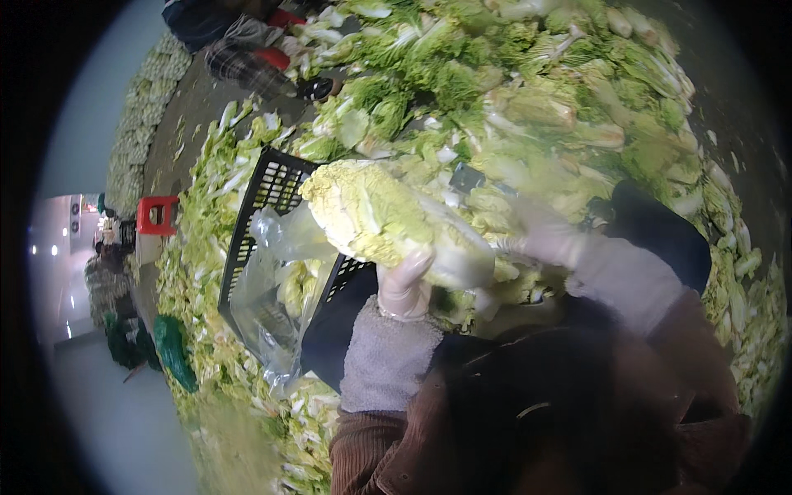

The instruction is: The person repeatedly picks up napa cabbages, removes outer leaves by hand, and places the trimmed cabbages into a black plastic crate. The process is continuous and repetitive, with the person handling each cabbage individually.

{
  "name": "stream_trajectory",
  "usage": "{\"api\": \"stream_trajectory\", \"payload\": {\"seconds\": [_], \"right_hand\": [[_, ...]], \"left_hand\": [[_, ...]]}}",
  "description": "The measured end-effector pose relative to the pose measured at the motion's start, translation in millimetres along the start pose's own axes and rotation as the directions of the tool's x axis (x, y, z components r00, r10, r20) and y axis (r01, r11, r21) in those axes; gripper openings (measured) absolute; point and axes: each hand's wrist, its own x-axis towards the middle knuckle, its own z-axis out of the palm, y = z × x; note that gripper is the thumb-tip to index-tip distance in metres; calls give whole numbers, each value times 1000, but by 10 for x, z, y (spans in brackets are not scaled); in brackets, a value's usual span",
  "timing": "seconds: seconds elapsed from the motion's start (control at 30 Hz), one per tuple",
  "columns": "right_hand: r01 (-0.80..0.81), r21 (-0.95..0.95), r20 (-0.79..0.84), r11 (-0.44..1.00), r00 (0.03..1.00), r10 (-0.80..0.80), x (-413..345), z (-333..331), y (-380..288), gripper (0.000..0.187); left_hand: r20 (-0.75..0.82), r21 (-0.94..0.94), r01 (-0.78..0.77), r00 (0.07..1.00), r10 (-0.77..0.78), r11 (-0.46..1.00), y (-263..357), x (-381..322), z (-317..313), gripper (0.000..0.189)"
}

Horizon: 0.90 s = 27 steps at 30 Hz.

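Note:
A pale yellow-green napa cabbage lies across my gloved left hand, which grips it from below near the middle. The cabbage's leafy top points left over a black plastic crate, and its white base points right. Motion blurs my gloved right hand, just right of the base; I cannot tell whether it holds anything. A clear plastic bag lines the crate, with some yellow cabbage inside. The crate is beside my left leg.
A large heap of cabbages lies ahead, and loose leaves cover the floor at left. Another person's plaid sleeve shows at the top. A red plastic stool, a green mesh sack and stacked cabbages are farther left.

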Motion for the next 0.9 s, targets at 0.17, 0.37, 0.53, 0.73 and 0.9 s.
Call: {"api": "stream_trajectory", "payload": {"seconds": [0.17, 0.37, 0.53, 0.73, 0.9], "right_hand": [[361, 812, -204, 459, 912, -356, -192, 167, -245, 88], [447, 788, -254, 424, 862, -438, -148, 132, -186, 84], [479, 699, -336, 531, 876, -347, -264, 143, 11, 79], [513, 302, -387, 804, 836, -388, -362, 102, 428, 84], [428, 525, -429, 736, 880, -206, -286, 205, 507, 72]], "left_hand": [[-76, 18, 5, 997, -4, 1000, -154, 74, 199, 57], [-69, 309, -236, 961, 269, 921, -62, 184, 166, 74], [-160, 476, -351, 867, 472, 806, -61, 345, -63, 65], [-403, 410, -198, 836, 372, 890, 99, 395, -332, 59], [-251, 543, -164, 904, 345, 824, -101, 130, -268, 59]]}}
